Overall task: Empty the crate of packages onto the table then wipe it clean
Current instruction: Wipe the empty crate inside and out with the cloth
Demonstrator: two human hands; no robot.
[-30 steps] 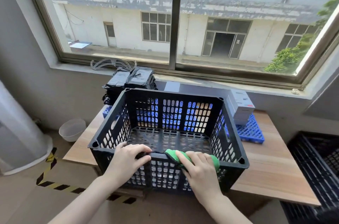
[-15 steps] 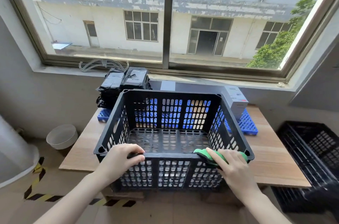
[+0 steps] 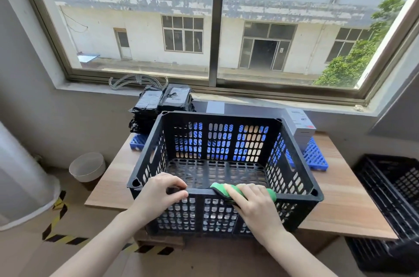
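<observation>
A black perforated crate (image 3: 222, 122) stands on the wooden table (image 3: 340, 204) with nothing inside it. My left hand (image 3: 158, 195) grips the crate's near rim left of centre. My right hand (image 3: 254, 202) presses a green cloth (image 3: 221, 188) onto the same rim, right of centre. Black wrapped packages (image 3: 158, 104) are stacked at the table's back left, behind the crate. Grey boxes (image 3: 301, 124) are stacked at the back right.
A blue grid pallet (image 3: 317, 158) lies under the stacks behind the crate. Another black crate (image 3: 390, 197) sits on the floor at right. A white bin (image 3: 87, 166) stands left of the table. Yellow-black tape (image 3: 59, 231) marks the floor. A window sill runs behind.
My right hand slid the green cloth right along the near rim, then back toward the centre. My left hand has stayed gripped on the rim.
</observation>
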